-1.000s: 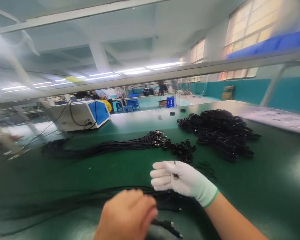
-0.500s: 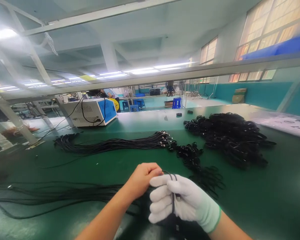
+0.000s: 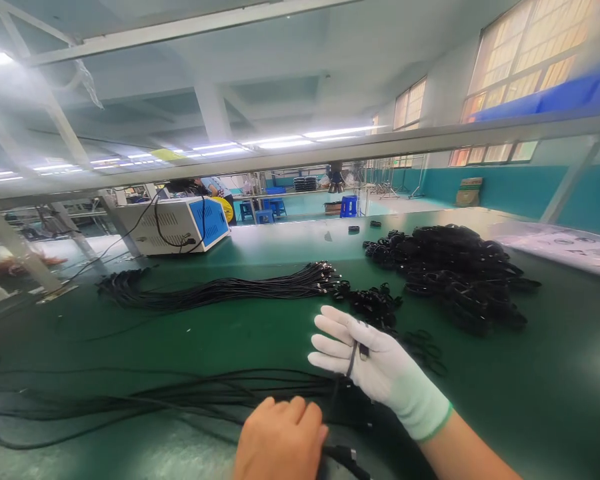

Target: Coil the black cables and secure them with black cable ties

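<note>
Since half a second ago, the left hand (image 3: 283,440) has dropped from the gloved fingertips to lower and nearer the wearer; the gloved right hand (image 3: 377,367) has moved up a little, and its fingers are straighter. Right: palm up, four fingers extended and slightly apart, thumb folded in, holding a black cable (image 3: 353,360) against the palm. Its connector (image 3: 363,351) shows just below the thumb, and the cable runs down across the palm past the edge of the glove. Left: bare, back of hand to camera, fingers curled in; can't tell what, if anything, is in the grip. Dark connector ends (image 3: 343,455) sit just beside its thumb side. Loose black cables (image 3: 180,395) run leftward across the green table (image 3: 260,337), between the wearer and a neat cable bundle (image 3: 230,289) with plug ends pointing right. Small black loops (image 3: 375,303) lie beside those plug ends, beyond the glove; a larger pile of coiled cables (image 3: 450,267) is farther right. White-and-blue box (image 3: 165,227) stands at far left of the table, clear plastic sheet (image 3: 570,247) at far right.
</note>
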`<move>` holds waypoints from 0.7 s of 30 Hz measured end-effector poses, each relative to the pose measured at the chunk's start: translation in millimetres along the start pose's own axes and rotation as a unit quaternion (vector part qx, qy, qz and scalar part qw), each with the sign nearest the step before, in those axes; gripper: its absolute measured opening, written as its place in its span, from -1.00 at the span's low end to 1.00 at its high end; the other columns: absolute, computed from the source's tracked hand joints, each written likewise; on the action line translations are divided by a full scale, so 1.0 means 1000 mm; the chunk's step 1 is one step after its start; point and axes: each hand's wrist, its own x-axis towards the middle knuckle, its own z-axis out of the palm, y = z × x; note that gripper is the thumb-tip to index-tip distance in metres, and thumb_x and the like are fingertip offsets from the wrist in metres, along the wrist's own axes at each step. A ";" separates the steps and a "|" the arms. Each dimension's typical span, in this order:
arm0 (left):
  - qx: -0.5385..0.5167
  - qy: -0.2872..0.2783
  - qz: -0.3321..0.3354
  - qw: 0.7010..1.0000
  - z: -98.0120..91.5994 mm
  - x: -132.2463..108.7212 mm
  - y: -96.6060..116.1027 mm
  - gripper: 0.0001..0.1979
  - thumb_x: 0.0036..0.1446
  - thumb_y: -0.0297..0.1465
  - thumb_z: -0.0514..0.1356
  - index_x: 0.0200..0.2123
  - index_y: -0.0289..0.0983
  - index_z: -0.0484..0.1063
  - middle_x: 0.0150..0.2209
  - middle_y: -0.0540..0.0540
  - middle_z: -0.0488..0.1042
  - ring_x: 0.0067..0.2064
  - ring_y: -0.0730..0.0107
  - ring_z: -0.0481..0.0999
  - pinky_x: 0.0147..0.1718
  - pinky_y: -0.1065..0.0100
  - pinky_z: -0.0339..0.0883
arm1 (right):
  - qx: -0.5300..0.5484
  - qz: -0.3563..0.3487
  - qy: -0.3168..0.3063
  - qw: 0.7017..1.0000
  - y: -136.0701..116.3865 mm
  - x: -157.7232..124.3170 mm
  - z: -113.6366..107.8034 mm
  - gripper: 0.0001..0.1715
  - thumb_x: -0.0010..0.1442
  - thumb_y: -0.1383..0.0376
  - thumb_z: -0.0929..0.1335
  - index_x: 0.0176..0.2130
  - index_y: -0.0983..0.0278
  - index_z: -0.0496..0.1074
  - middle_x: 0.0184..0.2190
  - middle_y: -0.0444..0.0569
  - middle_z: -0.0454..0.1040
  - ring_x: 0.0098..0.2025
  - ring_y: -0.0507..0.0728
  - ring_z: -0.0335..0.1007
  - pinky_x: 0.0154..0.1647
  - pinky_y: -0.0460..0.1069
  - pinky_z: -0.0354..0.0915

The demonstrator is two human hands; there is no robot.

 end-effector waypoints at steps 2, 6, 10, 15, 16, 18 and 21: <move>-0.027 0.034 0.040 0.998 -0.008 0.002 0.006 -0.82 0.03 -0.49 0.06 -0.59 -0.20 0.23 -0.66 0.06 0.32 -0.65 0.39 0.26 -0.58 0.29 -0.10 | -0.028 0.013 0.007 1.000 0.008 0.000 0.000 -0.65 0.17 0.26 0.35 -0.04 0.31 0.37 -0.06 0.11 0.44 -0.14 0.22 0.45 0.02 0.26 0.20; -0.080 -0.043 0.052 0.994 -0.051 0.033 -0.016 -0.85 0.11 -0.39 0.15 -0.51 -0.22 0.33 -0.53 0.07 0.42 -0.55 0.43 0.32 -0.53 0.35 -0.01 | -0.047 0.103 -0.070 0.991 0.028 -0.006 0.002 -0.64 0.07 0.28 0.42 -0.14 0.42 0.37 -0.30 0.09 0.47 -0.32 0.10 0.42 -0.18 0.09 0.25; -0.186 -0.125 0.062 0.973 -0.077 0.070 -0.046 -0.86 0.09 -0.28 0.24 -0.43 -0.21 0.43 -0.41 0.08 0.46 -0.37 0.48 0.39 -0.35 0.43 0.13 | 0.006 0.219 -0.170 0.961 0.040 -0.011 0.005 -0.59 -0.02 0.23 0.47 -0.25 0.42 0.33 -0.46 -0.06 0.34 -0.42 0.05 0.34 -0.28 0.02 0.19; -0.382 -0.137 0.021 0.914 -0.046 0.078 -0.050 -0.86 0.08 -0.32 0.24 -0.43 -0.27 0.48 -0.42 0.04 0.48 -0.34 0.49 0.42 -0.30 0.48 0.23 | 0.083 0.265 -0.207 0.938 0.044 -0.008 0.009 -0.53 -0.15 0.27 0.52 -0.41 0.34 0.19 -0.55 -0.25 0.05 -0.55 -0.08 0.09 -0.46 -0.12 0.04; -0.409 -0.134 0.009 0.903 -0.037 0.075 -0.049 -0.84 0.14 -0.33 0.19 -0.41 -0.27 0.49 -0.41 0.02 0.48 -0.34 0.49 0.43 -0.31 0.49 0.24 | 0.089 0.257 -0.210 0.939 0.045 -0.007 0.009 -0.53 -0.15 0.27 0.52 -0.42 0.33 0.18 -0.55 -0.26 0.02 -0.56 -0.09 0.07 -0.47 -0.13 0.02; -0.400 -0.130 -0.016 0.907 -0.024 0.066 -0.050 -0.77 0.23 -0.36 0.05 -0.35 -0.26 0.49 -0.38 0.01 0.49 -0.32 0.48 0.43 -0.29 0.47 0.25 | 0.088 0.225 -0.205 0.948 0.045 -0.007 0.010 -0.57 -0.11 0.25 0.50 -0.36 0.35 0.23 -0.54 -0.25 0.01 -0.55 -0.08 0.07 -0.45 -0.11 0.06; -0.274 -0.141 -0.070 0.949 -0.014 0.048 -0.057 -0.69 0.27 -0.37 -0.07 -0.27 -0.20 0.48 -0.35 0.01 0.49 -0.30 0.42 0.43 -0.28 0.39 0.24 | 0.088 0.156 -0.188 0.966 0.042 -0.007 0.013 -0.50 -0.05 0.24 0.47 -0.14 0.37 0.30 -0.52 -0.25 0.02 -0.52 -0.06 0.09 -0.37 -0.03 0.14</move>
